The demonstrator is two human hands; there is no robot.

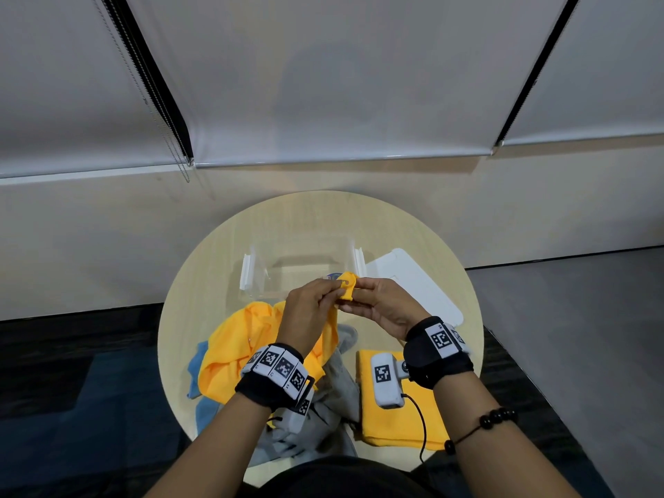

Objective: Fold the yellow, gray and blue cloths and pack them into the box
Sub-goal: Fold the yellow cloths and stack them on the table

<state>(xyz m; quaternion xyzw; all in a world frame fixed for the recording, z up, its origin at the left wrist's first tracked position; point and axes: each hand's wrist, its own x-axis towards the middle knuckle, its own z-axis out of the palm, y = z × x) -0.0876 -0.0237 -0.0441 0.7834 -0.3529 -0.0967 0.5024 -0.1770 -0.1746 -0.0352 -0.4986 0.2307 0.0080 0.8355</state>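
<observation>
both hands (346,307) raised, pinching yellow cloth (230,348) corner.

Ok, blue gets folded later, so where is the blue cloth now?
In the head view, the blue cloth lies at the left edge of the round table, mostly buried under the loose yellow cloth, left of the gray cloth.

Just the one view here, a wide-angle camera worn on the person's head, facing forward and tipped steeply down. It's close in: the round table (215,267) fills the lower middle, and both forearms come up from the bottom edge. The left hand (305,310) and right hand (388,307), pinching a yellow cloth (251,328), sit just below centre. The top half is all blinds (341,84) and wall (107,217), with floor (557,300) down either side.
</observation>
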